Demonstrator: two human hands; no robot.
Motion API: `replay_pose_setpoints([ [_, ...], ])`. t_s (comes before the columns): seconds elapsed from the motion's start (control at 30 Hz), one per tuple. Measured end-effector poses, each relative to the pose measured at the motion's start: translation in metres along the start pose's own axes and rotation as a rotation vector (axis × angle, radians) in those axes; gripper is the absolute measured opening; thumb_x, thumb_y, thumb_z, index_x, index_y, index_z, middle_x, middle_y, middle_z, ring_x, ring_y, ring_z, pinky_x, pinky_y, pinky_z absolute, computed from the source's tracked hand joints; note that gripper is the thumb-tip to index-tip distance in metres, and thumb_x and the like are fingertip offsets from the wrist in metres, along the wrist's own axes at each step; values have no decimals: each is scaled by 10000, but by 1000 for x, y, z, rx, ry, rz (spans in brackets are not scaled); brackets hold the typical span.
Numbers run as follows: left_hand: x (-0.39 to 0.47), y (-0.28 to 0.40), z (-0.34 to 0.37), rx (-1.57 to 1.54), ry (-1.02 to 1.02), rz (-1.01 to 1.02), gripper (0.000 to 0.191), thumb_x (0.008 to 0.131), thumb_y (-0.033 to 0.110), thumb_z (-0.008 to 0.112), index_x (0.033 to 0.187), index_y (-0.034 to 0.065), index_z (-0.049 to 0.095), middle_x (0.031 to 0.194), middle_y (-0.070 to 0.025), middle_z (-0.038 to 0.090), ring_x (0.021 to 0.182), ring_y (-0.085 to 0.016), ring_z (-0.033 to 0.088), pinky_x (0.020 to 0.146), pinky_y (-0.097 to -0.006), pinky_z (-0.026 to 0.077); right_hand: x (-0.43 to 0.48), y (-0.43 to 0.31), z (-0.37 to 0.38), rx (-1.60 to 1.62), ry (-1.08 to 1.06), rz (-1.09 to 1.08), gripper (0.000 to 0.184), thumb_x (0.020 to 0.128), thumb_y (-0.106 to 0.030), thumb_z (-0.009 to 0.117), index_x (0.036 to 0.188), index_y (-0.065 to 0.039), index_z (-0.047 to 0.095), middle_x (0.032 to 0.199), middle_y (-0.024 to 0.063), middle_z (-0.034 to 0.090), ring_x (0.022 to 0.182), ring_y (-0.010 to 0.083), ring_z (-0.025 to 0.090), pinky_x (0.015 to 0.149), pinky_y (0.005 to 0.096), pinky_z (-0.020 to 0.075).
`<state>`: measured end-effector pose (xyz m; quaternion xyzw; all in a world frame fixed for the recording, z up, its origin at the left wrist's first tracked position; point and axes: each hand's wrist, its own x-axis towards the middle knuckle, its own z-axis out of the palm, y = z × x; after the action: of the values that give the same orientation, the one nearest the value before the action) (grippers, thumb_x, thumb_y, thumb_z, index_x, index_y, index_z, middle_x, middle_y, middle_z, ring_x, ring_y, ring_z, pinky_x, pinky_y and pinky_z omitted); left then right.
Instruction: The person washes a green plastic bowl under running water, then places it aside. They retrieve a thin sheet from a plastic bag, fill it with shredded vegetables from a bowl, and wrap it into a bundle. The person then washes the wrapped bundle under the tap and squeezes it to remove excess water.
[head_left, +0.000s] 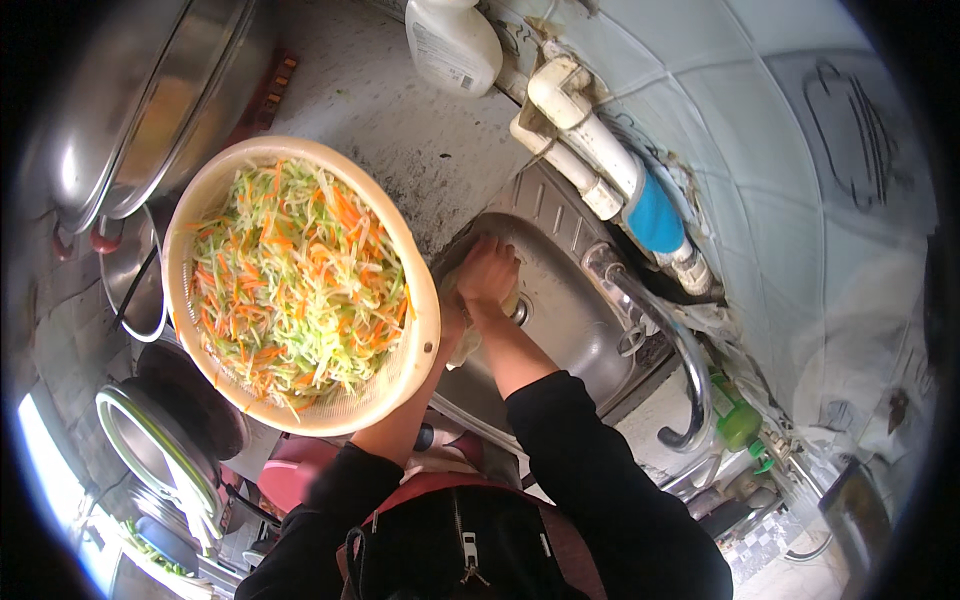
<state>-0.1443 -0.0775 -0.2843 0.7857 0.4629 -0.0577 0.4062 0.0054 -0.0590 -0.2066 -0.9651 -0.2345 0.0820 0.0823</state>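
Down in the stainless steel sink (577, 300), my right hand (487, 271) presses on a pale, wet cloth-like bundle (466, 346). My left hand (452, 311) is largely hidden behind the rim of a plastic strainer basket, and its wrist lies close beside the right one; its fingers cannot be made out. The peach-coloured basket (427, 322) stands at the left, nearer the camera, full of shredded vegetables (300, 277) in pale green and orange. A curved chrome faucet (686, 352) arches at the sink's right side.
White pipes (577, 127) with a blue wrap (654, 214) run along the tiled wall. A white plastic bottle (454, 49) stands on the worn counter (375, 97). Large metal pans (127, 112) lean at the upper left. A green bottle (736, 416) is beyond the faucet.
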Motion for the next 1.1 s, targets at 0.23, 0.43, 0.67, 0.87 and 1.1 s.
replay_pose_setpoints([
  [0.23,-8,37,-50,28,-383,0,633,959,530,554,962,-94,661,904,-308,672,902,-460,647,808,-513,512,33,31,-2,270,-279,-158,268,974,-295,554,917,-64,677,958,175,696,869,361,675,783,447,536],
  [0.43,-60,96,-83,-735,-592,-278,472,988,380,602,1123,-69,664,979,-157,717,815,-206,653,718,-381,527,-29,150,-40,1225,-247,471,413,1004,-443,525,1253,-131,629,1190,47,665,1085,197,628,888,377,508],
  [0.67,-99,136,-132,-1312,-756,-560,502,1014,388,570,1251,-54,600,1071,-149,708,906,-190,659,805,-349,544,-144,47,-101,2553,-547,535,657,967,-621,454,1374,-109,512,1285,106,612,1136,295,614,987,486,508],
  [0.87,-83,119,-143,-103,-508,-32,420,1006,325,535,1117,-69,628,952,-230,708,901,-339,696,811,-442,537,-150,66,-102,2199,-266,750,639,964,-609,486,1388,-134,427,1322,117,556,1189,336,572,905,588,540],
  [1.1,-92,100,-114,-249,-303,66,585,864,467,692,989,-104,669,895,-292,687,884,-399,693,790,-460,524,-137,79,-85,1230,-563,959,611,1016,-585,267,1330,-96,454,1260,153,571,1043,335,673,578,444,609],
])
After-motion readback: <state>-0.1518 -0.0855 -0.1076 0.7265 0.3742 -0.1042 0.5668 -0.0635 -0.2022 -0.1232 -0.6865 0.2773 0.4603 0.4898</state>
